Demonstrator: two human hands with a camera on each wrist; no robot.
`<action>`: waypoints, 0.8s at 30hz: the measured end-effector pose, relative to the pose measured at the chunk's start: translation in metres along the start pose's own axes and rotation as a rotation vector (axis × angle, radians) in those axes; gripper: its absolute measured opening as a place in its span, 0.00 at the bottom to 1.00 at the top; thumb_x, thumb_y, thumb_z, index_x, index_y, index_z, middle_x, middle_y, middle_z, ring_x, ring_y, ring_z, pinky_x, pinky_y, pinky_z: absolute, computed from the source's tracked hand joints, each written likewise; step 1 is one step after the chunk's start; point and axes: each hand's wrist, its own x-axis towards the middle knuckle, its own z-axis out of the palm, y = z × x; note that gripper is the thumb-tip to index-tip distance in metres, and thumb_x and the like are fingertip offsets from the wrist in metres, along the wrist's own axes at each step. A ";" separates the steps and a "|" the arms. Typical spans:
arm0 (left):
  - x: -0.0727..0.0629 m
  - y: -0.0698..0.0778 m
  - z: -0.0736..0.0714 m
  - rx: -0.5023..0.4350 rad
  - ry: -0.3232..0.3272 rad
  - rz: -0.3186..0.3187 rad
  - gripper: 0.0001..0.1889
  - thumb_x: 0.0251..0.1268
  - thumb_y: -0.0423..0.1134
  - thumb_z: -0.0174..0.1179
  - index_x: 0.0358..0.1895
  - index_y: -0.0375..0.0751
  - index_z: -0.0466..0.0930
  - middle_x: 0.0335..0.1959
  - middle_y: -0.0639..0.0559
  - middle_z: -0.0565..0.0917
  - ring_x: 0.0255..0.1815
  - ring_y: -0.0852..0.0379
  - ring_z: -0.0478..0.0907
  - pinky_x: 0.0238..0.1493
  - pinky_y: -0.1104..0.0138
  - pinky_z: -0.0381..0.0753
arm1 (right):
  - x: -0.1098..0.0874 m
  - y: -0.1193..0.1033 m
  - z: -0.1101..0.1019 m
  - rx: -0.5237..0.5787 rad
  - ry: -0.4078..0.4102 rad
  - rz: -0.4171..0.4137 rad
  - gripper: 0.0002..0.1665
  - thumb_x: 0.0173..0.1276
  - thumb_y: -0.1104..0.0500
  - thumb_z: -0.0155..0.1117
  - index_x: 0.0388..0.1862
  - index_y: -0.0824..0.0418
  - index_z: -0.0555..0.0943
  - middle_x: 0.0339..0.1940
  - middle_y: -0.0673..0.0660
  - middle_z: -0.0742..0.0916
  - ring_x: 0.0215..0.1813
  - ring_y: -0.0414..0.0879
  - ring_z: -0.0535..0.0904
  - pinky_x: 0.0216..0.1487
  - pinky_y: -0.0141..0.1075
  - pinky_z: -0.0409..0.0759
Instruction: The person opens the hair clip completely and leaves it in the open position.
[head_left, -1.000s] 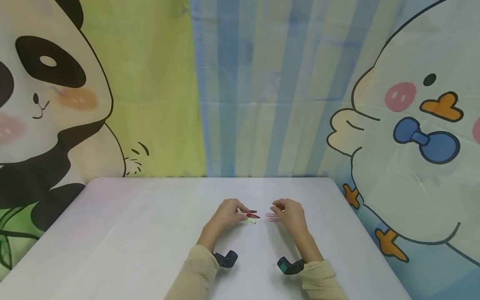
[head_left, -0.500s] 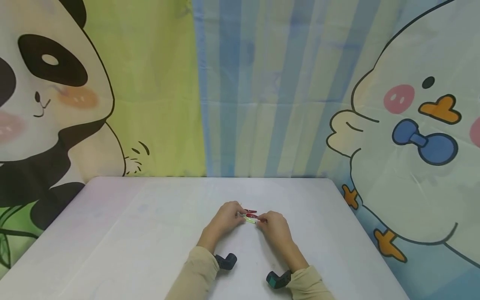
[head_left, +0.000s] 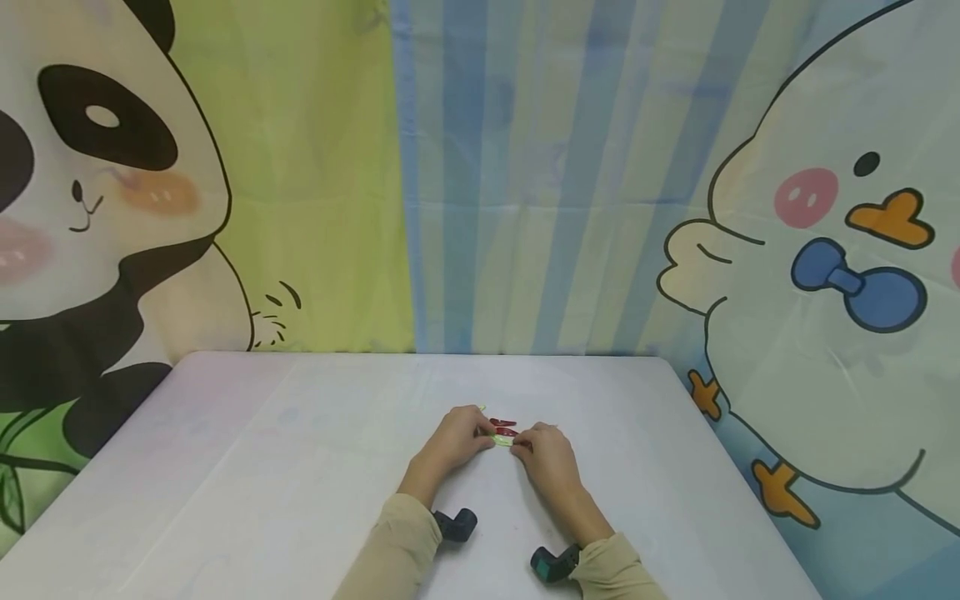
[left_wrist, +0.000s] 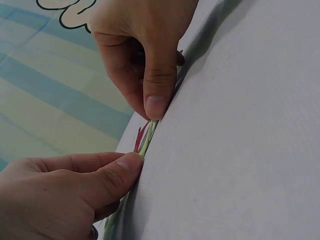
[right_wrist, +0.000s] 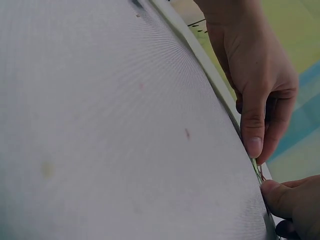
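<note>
In the head view, a light green hair clip point(head_left: 503, 441) lies on the white table between my two hands. My left hand point(head_left: 456, 432) pinches its left end with thumb and finger. My right hand point(head_left: 549, 457) pinches the right end, fingertips close above the tabletop. Just beyond it are two red hair clips point(head_left: 507, 432), roughly parallel to it. The left wrist view shows the green strip point(left_wrist: 147, 140) stretched between both sets of fingertips, with red behind it. In the right wrist view the clips are mostly covered by fingers.
A small light green tip point(head_left: 482, 407) shows beyond my left hand. The white table point(head_left: 225, 467) extends on both sides. Behind its far edge hangs a printed curtain point(head_left: 517, 183) with cartoon animals. Each wrist carries a dark camera point(head_left: 456, 525).
My right hand has moved left from the pink clips to the right end of the green clip. The pink clips no longer show. My left hand has shifted slightly.
</note>
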 end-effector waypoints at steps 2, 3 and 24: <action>0.000 -0.001 0.001 -0.006 -0.002 -0.005 0.06 0.54 0.38 0.69 0.36 0.45 0.88 0.28 0.59 0.78 0.28 0.64 0.71 0.31 0.72 0.71 | 0.000 0.000 0.000 0.008 0.004 0.001 0.04 0.55 0.55 0.73 0.30 0.53 0.87 0.24 0.45 0.82 0.27 0.36 0.72 0.33 0.34 0.73; 0.001 -0.001 0.001 -0.008 -0.001 -0.003 0.06 0.54 0.38 0.69 0.36 0.45 0.88 0.28 0.59 0.79 0.28 0.64 0.72 0.32 0.71 0.72 | 0.000 0.000 0.000 0.012 0.006 0.002 0.04 0.55 0.55 0.73 0.30 0.53 0.87 0.24 0.45 0.82 0.28 0.36 0.73 0.34 0.35 0.73; -0.002 -0.014 0.004 -0.105 0.061 0.079 0.05 0.53 0.44 0.70 0.33 0.51 0.87 0.30 0.63 0.86 0.36 0.65 0.81 0.43 0.67 0.78 | 0.001 0.002 0.000 0.113 0.005 0.070 0.03 0.57 0.54 0.72 0.29 0.51 0.87 0.29 0.46 0.88 0.38 0.43 0.84 0.47 0.43 0.79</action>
